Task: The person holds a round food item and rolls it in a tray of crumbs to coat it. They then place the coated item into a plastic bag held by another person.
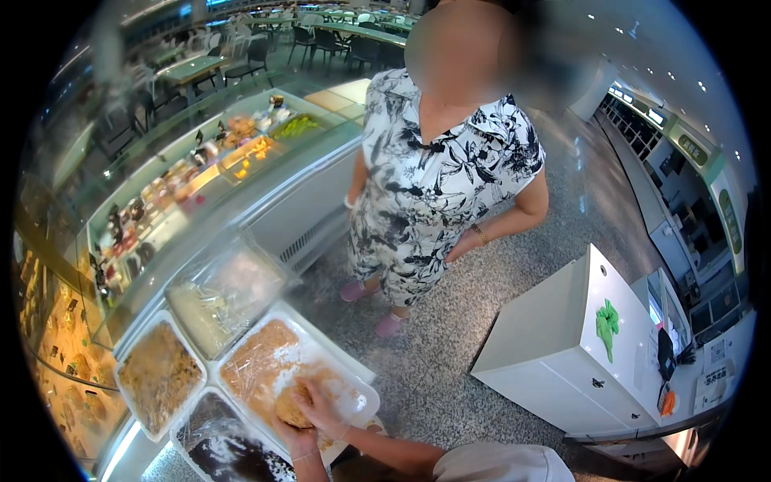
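Observation:
My left hand (294, 435) and my right hand (318, 412) are cupped around a round, crumb-coated piece of food (293, 407), perhaps a bun. It is held over the near part of a white plastic tray (365, 381). Inside that tray lies a light-brown powder or fine crumb (253, 355), with clear plastic film over part of it. My left fingers support the piece from the near side, and my right fingers lie over its right side. The palms and the underside of the piece are hidden.
Beside it stand a tray of coarse brown crumbs (159, 376), a tray of dark powder (232, 443) and a film-covered tray (226, 301). A person (446, 181) in a patterned outfit faces me. A glass display counter (241, 211) runs left; a white cabinet (542, 355) stands right.

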The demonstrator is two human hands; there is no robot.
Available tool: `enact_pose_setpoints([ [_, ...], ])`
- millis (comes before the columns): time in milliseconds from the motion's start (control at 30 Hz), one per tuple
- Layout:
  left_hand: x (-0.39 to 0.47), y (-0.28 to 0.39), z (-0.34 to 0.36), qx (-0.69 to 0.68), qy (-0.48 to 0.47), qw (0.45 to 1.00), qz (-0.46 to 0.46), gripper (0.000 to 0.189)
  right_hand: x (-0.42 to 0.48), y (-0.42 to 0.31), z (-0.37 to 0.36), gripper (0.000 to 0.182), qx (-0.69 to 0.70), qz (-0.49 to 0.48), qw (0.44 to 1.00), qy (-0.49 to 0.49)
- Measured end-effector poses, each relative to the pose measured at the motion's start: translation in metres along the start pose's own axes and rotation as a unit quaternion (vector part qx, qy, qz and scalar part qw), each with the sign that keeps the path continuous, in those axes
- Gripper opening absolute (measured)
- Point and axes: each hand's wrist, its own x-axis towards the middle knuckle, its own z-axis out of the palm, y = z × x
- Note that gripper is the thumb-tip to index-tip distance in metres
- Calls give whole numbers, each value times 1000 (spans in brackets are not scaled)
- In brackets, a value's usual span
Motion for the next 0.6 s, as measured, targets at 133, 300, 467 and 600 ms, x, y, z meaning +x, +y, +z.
enact_pose_setpoints([
  [133,-2,-1,8,45,13,998,34,54,17,-7,-10,45,211,250,943,-56],
  [300,-17,-11,29,192,-12,965,178,52,11,1,-23,45,427,236,872,-35],
  [467,-31,-29,48,128,-20,977,171,53,11,8,-23,47,447,268,853,-22],
  [600,-19,-15,30,25,-57,996,57,55,-6,-30,-24,47,131,44,990,-25],
])
